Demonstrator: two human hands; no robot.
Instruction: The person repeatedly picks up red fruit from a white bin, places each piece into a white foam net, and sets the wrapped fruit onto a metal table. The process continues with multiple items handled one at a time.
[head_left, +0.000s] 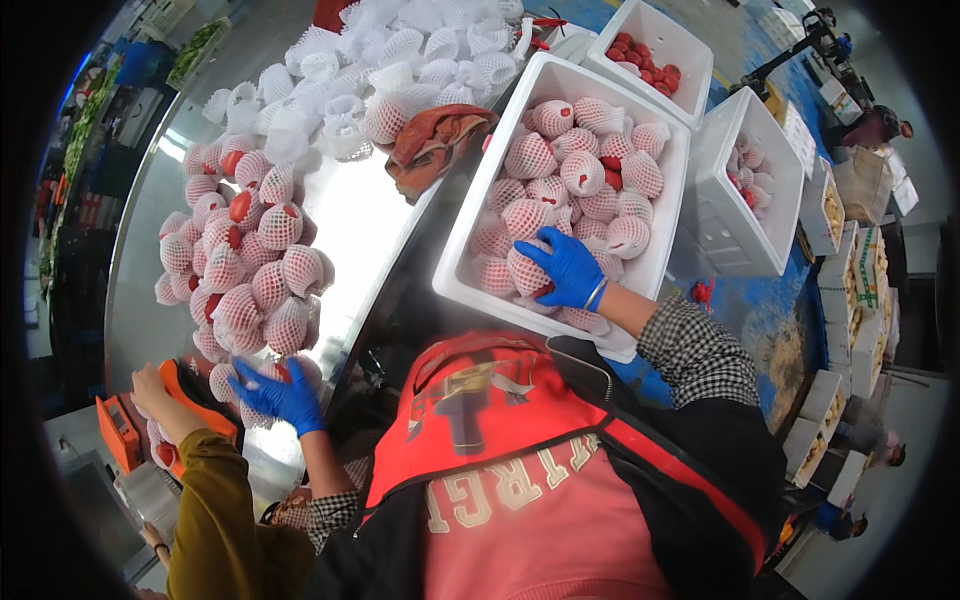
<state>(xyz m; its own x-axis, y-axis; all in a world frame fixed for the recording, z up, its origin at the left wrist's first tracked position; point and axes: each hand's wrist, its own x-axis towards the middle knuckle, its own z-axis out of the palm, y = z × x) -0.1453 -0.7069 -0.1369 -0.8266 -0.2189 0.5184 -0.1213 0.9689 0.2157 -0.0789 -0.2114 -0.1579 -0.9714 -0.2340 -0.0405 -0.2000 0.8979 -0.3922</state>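
Observation:
My right hand (564, 268), in a blue glove, curls around a red fruit in a white foam net (529, 270) at the near side of a white foam box (480, 187). More netted fruit (583, 173) fills that box. On the metal table, my left hand (279, 396), also gloved in blue, spreads its fingers at the near end of a heap of netted fruit (238, 307). A netted fruit (271, 370) shows between its thumb and fingers. The palm is turned away, so contact there is partly hidden.
Loose foam nets (405, 52) pile at the table's far end beside a brownish-orange cloth (435, 146). Other foam boxes (784, 217) stand to the right. A co-worker's hand (152, 394) is close left of mine, by orange equipment (191, 397).

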